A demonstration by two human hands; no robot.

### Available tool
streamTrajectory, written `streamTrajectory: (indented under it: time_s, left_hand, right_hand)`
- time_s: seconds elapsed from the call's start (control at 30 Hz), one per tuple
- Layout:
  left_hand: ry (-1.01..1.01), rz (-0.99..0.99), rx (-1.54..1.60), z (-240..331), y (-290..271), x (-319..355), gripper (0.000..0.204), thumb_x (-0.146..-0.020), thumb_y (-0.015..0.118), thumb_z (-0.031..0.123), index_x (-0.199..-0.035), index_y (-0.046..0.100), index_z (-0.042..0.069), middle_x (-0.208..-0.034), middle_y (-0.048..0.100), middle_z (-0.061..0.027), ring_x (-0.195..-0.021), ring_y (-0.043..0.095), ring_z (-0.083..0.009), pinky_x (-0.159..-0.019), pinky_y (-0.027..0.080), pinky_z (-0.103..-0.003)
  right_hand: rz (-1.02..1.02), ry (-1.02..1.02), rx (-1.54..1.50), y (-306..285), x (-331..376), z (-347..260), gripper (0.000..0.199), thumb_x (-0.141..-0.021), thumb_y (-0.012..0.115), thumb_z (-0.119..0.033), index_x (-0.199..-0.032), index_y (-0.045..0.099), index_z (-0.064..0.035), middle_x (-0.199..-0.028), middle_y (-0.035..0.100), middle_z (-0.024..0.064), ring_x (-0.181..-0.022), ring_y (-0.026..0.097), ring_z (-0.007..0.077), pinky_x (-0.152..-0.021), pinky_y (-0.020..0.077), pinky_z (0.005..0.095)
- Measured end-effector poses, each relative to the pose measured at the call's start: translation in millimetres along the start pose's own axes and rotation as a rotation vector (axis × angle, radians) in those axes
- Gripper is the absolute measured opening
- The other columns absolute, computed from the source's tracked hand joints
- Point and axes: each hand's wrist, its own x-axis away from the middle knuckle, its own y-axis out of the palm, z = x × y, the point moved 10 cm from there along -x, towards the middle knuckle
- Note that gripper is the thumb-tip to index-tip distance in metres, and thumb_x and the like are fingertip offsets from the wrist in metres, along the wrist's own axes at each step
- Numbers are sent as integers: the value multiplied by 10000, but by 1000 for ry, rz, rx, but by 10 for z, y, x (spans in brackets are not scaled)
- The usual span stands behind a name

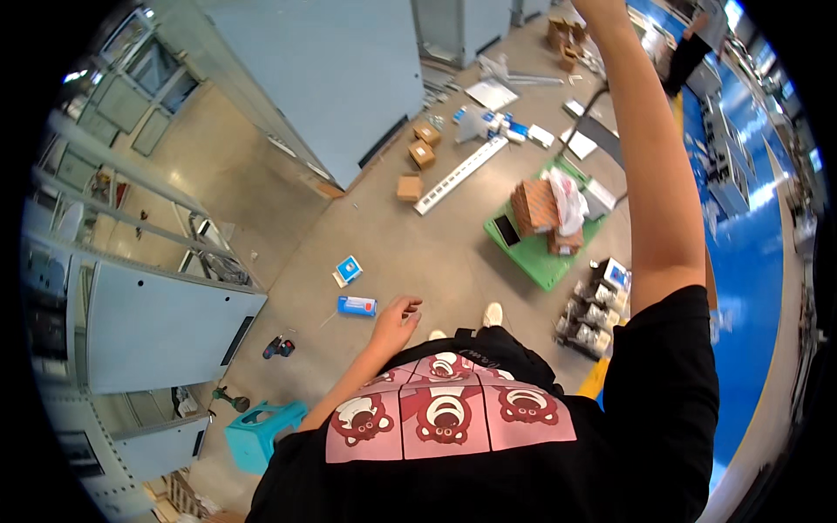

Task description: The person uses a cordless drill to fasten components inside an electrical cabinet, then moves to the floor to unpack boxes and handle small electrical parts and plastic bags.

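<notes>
My left hand (397, 321) hangs low in front of my body, fingers loosely bent and a little apart, with nothing in it. Closest to it on the floor lies a blue box (357, 306), and a smaller blue-and-white box (347, 271) sits just beyond. My right forearm (649, 166) stretches up and away past the top edge of the picture, so the right hand and whatever it may touch are cut off. A cordless drill (279, 347) lies on the floor left of my left hand.
A teal stool (261, 436) and green-black tool (231, 400) are at lower left, beside grey-blue cabinets (323, 78). To the right, a green cart (545, 270) carries brown boxes (534, 207). A white slotted strip (462, 177) lies ahead. Another person (697, 44) stands far right.
</notes>
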Motion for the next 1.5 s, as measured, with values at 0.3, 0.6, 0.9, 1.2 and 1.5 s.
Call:
streamTrajectory:
  time_s: [0.3, 0.6, 0.9, 1.2, 1.5]
  left_hand:
    - [100, -275, -52, 175, 483, -315, 289, -881, 602, 73, -1164, 592, 17, -1161, 584, -133, -1049, 632, -261, -895, 514, -354]
    - [264, -262, -205, 199, 799, -862, 244, -863, 614, 105, -1101, 612, 53, -1049, 592, -143, -997, 599, -284, -867, 499, -392]
    - [489, -324, -282, 1298, 1571, -1808, 418, -878, 631, 119, -1276, 521, 55, -1166, 576, -117, -1055, 603, -243, -933, 481, -374]
    - [746, 110, 1398, 4173, -1020, -3120, 496, -1042, 360, 419, -1210, 516, -20, -1313, 545, -181, -1246, 510, -301, -1071, 422, -418]
    - [875, 349, 1472, 4488, -1882, -2890, 284, -1004, 499, 203, -1143, 550, -40, -1159, 598, -195, -1097, 595, -295, -888, 530, -400]
  right_hand:
    - [-299, 718, 241, -1454, 3735, 2547, 232, -883, 661, -191, -1025, 626, -11, -932, 671, 106, -890, 633, 188, -808, 503, 336]
    - [-567, 956, 354, -1594, 6636, 2603, 254, -864, 599, -210, -982, 641, 11, -798, 656, 205, -749, 644, 292, -672, 504, 431]
    - [-851, 1094, 328, -2121, 8448, 4358, 338, -797, 596, -240, -976, 659, 40, -885, 671, 266, -860, 654, 397, -775, 502, 464]
    - [-802, 1213, 88, -1297, 6411, 5234, 273, -763, 619, -209, -871, 657, 39, -768, 666, 233, -740, 670, 349, -713, 534, 439]
    - [-705, 1287, -18, -1614, 6736, 5290, 219, -728, 642, -178, -765, 656, 37, -651, 661, 199, -620, 685, 302, -650, 567, 415]
